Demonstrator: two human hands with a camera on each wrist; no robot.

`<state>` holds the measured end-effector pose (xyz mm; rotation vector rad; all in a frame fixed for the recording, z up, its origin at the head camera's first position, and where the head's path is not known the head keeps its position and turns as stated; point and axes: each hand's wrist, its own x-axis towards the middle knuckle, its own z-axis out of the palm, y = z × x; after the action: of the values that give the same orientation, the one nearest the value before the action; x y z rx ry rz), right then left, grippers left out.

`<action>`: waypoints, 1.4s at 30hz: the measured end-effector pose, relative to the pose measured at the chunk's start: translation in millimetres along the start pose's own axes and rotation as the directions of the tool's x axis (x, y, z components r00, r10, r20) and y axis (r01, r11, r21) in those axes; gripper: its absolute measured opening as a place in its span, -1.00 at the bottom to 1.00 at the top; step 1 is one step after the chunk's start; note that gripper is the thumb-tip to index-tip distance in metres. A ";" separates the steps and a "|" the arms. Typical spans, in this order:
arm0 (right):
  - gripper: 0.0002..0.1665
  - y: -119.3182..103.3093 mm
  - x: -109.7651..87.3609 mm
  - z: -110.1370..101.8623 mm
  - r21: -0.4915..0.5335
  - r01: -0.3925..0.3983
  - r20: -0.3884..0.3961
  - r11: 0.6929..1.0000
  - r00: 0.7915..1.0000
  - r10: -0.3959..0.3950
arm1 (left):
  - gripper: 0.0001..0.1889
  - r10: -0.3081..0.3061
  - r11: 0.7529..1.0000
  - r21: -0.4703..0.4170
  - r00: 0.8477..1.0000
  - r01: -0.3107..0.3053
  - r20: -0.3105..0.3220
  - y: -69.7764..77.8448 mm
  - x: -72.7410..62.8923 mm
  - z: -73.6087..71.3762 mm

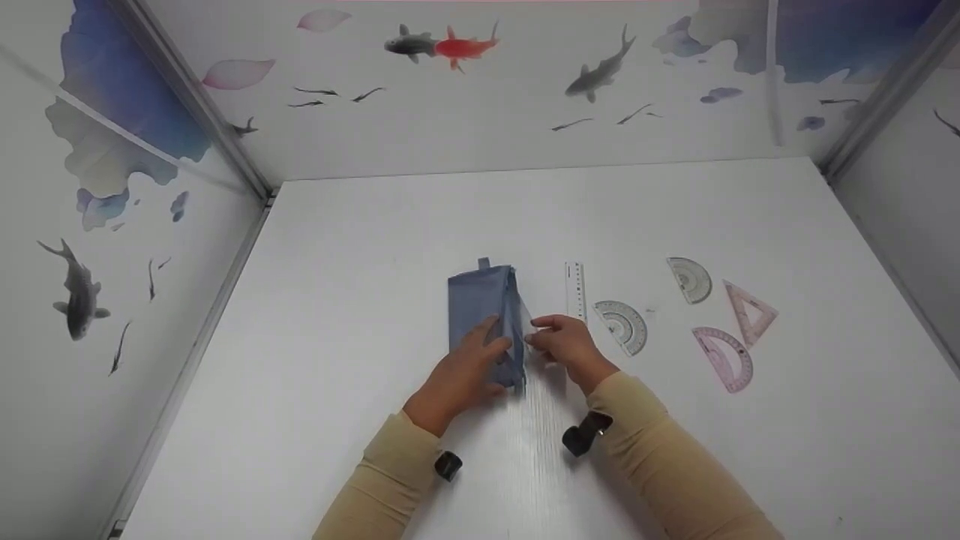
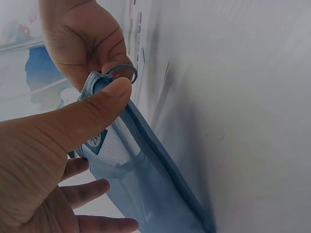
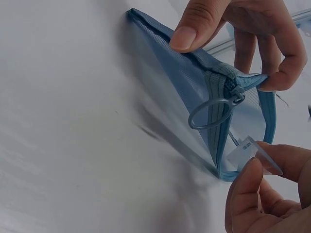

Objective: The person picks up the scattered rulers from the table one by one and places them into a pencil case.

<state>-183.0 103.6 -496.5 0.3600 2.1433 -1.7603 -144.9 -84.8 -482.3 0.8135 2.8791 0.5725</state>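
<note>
A blue mesh zip pouch (image 1: 472, 296) stands on edge on the white table, its mouth parted toward the right. My left hand (image 1: 456, 371) holds it near the mouth, the thumb on one side and an index finger at the zip edge. A ring-shaped zip pull (image 3: 210, 114) hangs from the corner of the opening. Between thumb and finger, my right hand (image 1: 571, 346) pinches a clear flat plastic piece (image 3: 243, 154) with a pointed corner and small print. That piece overlaps the pouch's mouth, and part of it is hidden by the fingers.
Right of the pouch lie a clear ruler (image 1: 574, 285) and a clear protractor (image 1: 635, 330). Farther right are another clear protractor (image 1: 697, 281), a pink set square (image 1: 761, 327) and a pink protractor (image 1: 744, 366). White walls with painted fish enclose the table (image 1: 337, 300).
</note>
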 end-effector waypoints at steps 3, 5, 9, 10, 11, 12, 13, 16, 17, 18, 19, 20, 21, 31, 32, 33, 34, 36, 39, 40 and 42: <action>-0.53 -1.7 -0.9 2.2 -0.014 -0.008 -0.002 1.000 1.000 0.008 | -0.36 0.003 1.000 0.002 1.000 -0.003 0.000 0.1 -0.3 -0.4; -0.52 -2.8 -1.3 3.5 -0.018 -0.014 0.001 1.000 1.000 0.014 | -0.35 0.004 1.000 0.001 1.000 -0.004 0.000 -0.2 -0.5 -0.6; -0.52 -4.0 -1.8 5.1 -0.012 -0.008 0.010 1.000 1.000 0.008 | -0.35 0.005 1.000 -0.007 1.000 -0.005 -0.006 -0.1 -0.1 -1.1; -0.53 -4.1 -2.0 5.4 -0.006 -0.004 0.012 1.000 1.000 0.004 | -0.35 0.006 1.000 -0.006 1.000 -0.007 -0.009 0.1 -0.1 -1.1; -0.53 -3.8 -2.3 5.6 -0.004 0.002 0.015 1.000 1.000 -0.002 | -0.35 0.007 1.000 -0.007 1.000 -0.007 -0.010 0.3 -0.2 -1.2; -0.53 -3.7 -2.6 6.0 -0.003 0.007 0.017 1.000 1.000 -0.007 | -0.35 0.006 1.000 -0.005 1.000 -0.006 -0.011 0.7 -0.3 -1.3; -0.53 -3.5 -2.8 6.5 -0.001 0.012 0.018 1.000 1.000 -0.012 | -0.34 0.007 1.000 -0.001 1.000 -0.007 -0.012 1.0 -0.5 -1.4; -0.54 -2.2 -2.9 6.7 0.000 0.017 0.019 1.000 1.000 -0.017 | -0.34 0.011 1.000 -0.001 1.000 -0.011 -0.013 1.2 -1.2 -1.7; -0.55 -1.6 -2.8 6.6 -0.001 0.017 0.018 1.000 1.000 -0.016 | -0.34 0.010 1.000 -0.004 1.000 -0.010 -0.012 1.2 -1.4 -1.8; -0.55 -1.2 -2.4 6.5 0.001 0.014 0.017 1.000 1.000 -0.014 | -0.34 0.009 1.000 -0.005 1.000 -0.009 -0.012 1.1 -1.5 -1.8; -0.55 -0.6 -2.3 6.2 0.003 0.013 0.016 1.000 1.000 -0.013 | -0.34 0.008 1.000 -0.009 1.000 -0.008 -0.011 0.9 -1.6 -1.7; -0.55 0.0 -2.3 5.9 0.005 0.013 0.017 1.000 1.000 -0.013 | -0.34 0.006 1.000 -0.011 1.000 -0.006 -0.010 0.9 -1.7 -1.6; -0.55 0.2 -2.1 5.7 0.006 0.013 0.019 1.000 1.000 -0.013 | -0.34 0.003 1.000 -0.013 1.000 -0.003 -0.009 0.8 -1.9 -1.4; -0.56 -0.7 -6.2 -4.4 -0.050 0.057 0.008 0.997 0.998 -0.057 | -0.36 -0.026 0.999 -0.021 0.999 0.027 0.019 0.8 -2.1 -1.1; -0.55 -0.3 -6.6 -6.9 -0.059 0.064 0.007 0.996 0.998 -0.064 | -0.36 -0.028 0.999 -0.025 0.999 0.029 0.021 0.8 -2.0 -1.4; -0.55 0.3 -6.9 -9.6 -0.067 0.072 0.006 0.995 0.997 -0.071 | -0.36 -0.029 0.999 -0.026 0.999 0.029 0.023 0.9 -2.0 -1.7; -0.55 0.6 -7.1 -12.3 -0.074 0.074 0.003 0.994 0.997 -0.074 | -0.37 -0.027 0.999 -0.027 0.999 0.027 0.021 0.8 -1.9 -1.7; -0.55 1.6 -7.7 -17.9 -0.095 0.087 -0.001 0.992 0.996 -0.087 | -0.37 -0.022 0.999 -0.023 1.000 0.023 0.019 0.7 -1.6 -1.7; -0.56 2.4 -8.9 -25.7 -0.137 0.105 -0.007 0.985 0.994 -0.107 | -0.37 -0.020 0.999 -0.025 1.000 0.021 0.019 0.8 -1.4 -2.0; -0.57 2.3 -9.3 -27.8 -0.153 0.109 -0.008 0.982 0.994 -0.111 | -0.37 -0.022 0.999 -0.027 1.000 0.022 0.018 0.6 -1.3 -2.0; -0.57 1.8 -10.5 -31.8 -0.185 0.119 -0.006 0.976 0.993 -0.122 | -0.37 -0.028 0.999 -0.032 0.999 0.029 0.016 0.5 -1.3 -2.6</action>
<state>-176.0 135.3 -488.2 0.2019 2.3621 -1.6074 -144.0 -85.9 -479.7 0.7677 2.8549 0.6049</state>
